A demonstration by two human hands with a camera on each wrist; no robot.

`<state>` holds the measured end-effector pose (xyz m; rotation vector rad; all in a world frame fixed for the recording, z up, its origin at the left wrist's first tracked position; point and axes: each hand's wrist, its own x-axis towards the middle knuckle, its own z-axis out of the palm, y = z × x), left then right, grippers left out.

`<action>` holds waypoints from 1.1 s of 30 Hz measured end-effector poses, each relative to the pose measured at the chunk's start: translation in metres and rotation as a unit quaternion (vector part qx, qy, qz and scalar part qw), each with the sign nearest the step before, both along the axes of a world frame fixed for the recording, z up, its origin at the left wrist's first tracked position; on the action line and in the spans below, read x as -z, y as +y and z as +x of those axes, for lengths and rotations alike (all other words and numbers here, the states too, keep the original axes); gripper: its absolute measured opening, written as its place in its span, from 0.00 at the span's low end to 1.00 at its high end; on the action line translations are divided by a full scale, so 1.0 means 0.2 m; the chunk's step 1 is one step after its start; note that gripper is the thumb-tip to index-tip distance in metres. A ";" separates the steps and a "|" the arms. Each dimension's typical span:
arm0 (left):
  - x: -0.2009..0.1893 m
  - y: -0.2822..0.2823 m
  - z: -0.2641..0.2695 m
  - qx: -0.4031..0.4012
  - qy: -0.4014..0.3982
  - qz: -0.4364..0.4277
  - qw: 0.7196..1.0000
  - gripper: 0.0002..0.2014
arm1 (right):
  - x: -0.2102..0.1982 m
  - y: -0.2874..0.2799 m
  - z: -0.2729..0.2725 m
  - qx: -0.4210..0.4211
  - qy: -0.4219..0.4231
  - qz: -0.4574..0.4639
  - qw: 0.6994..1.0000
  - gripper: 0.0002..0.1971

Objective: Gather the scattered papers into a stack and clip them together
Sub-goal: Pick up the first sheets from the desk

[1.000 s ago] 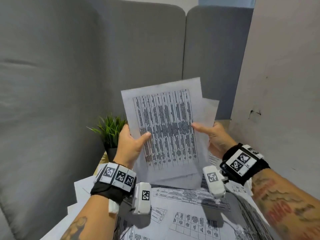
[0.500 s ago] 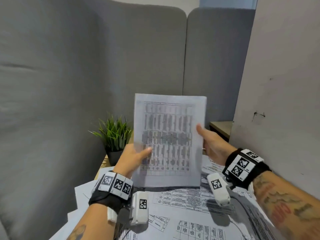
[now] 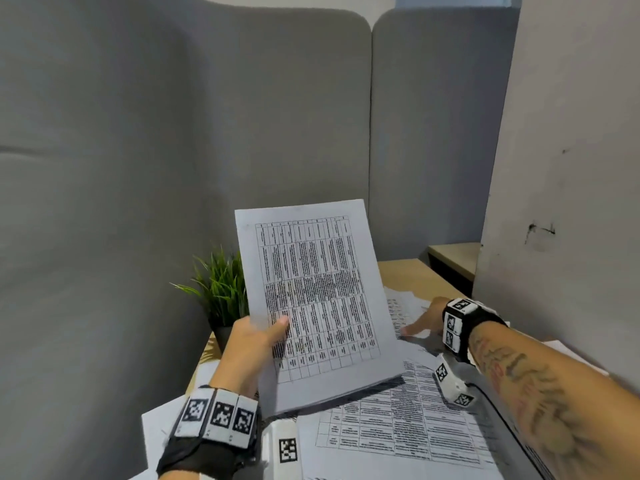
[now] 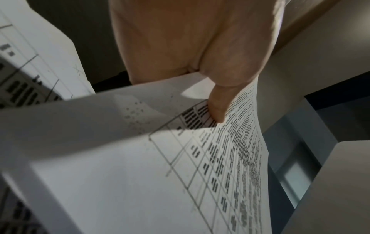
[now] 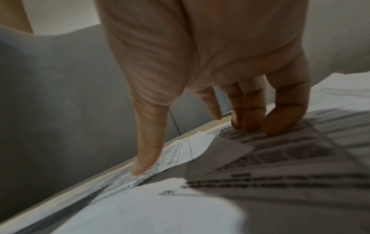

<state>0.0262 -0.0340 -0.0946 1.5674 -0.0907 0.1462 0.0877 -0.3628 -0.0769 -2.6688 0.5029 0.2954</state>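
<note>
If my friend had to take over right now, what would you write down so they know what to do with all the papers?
Left hand: grips the gathered stack by its lower left edge, thumb on the front, held tilted above the desk.
Right hand: fingertips press on a loose sheet lying at the far right of the desk.
Done: some sheets gathered into the held stack.
Left: more printed sheets lie spread over the desk; pick them up, square the stack, then clip it. No clip shows in any view.
A small potted plant stands behind the stack.
</note>
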 end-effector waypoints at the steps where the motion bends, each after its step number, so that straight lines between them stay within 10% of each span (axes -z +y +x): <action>1: 0.01 0.00 0.01 -0.004 0.003 -0.002 1.000 0.05 | -0.02 0.02 0.00 -0.024 0.018 -0.051 0.998 0.32; 11: 0.05 0.03 0.01 -0.009 0.020 -0.035 0.999 0.11 | 0.02 -0.02 0.13 -0.028 0.080 0.007 0.996 0.13; 16: 0.04 0.01 0.00 -0.001 0.018 -0.058 0.998 0.11 | 0.09 -0.10 0.19 0.005 -0.157 0.135 0.978 0.10; 22: -0.02 -0.02 -0.03 0.021 -0.006 -0.022 1.000 0.06 | -0.50 -0.13 0.02 -0.158 -0.369 0.160 0.902 0.02; 33: -0.15 -0.12 -0.14 0.112 -0.046 0.006 0.993 0.08 | -1.01 -0.02 -0.32 -0.340 -0.201 0.218 0.892 0.27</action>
